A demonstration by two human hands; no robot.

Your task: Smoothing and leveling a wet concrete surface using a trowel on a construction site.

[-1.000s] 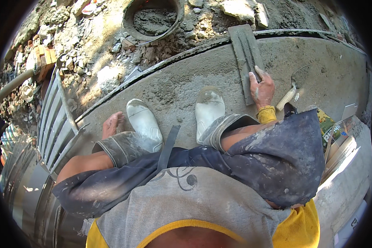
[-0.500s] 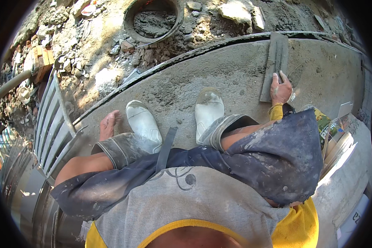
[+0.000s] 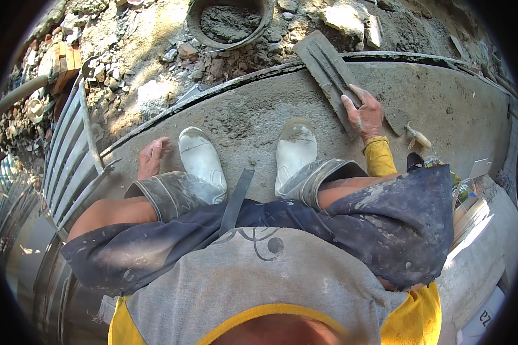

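Observation:
My right hand [image 3: 366, 112] is closed on a long grey plastering float [image 3: 323, 68], coated with cement. The float slants up and left over the far edge of the wet concrete surface [image 3: 443, 109]. Just right of that hand lies a trowel [image 3: 398, 119] with a light handle, flat on the concrete. My left hand [image 3: 152, 157] hangs empty beside my left boot, its fingers loosely bent and apart. Between my hands, my two white rubber boots [image 3: 199, 155] stand on the concrete.
Beyond the edge sits a round bucket [image 3: 195, 31] of grey mortar among rubble. A metal grille [image 3: 69, 141] leans at the left, near orange bricks [image 3: 66, 60]. On the right, a concrete ledge [image 3: 489, 230] holds bags and papers.
My right hand has moved left with the float, which has turned so its far end points up-left over the edge. The trowel now shows. My left hand has barely moved.

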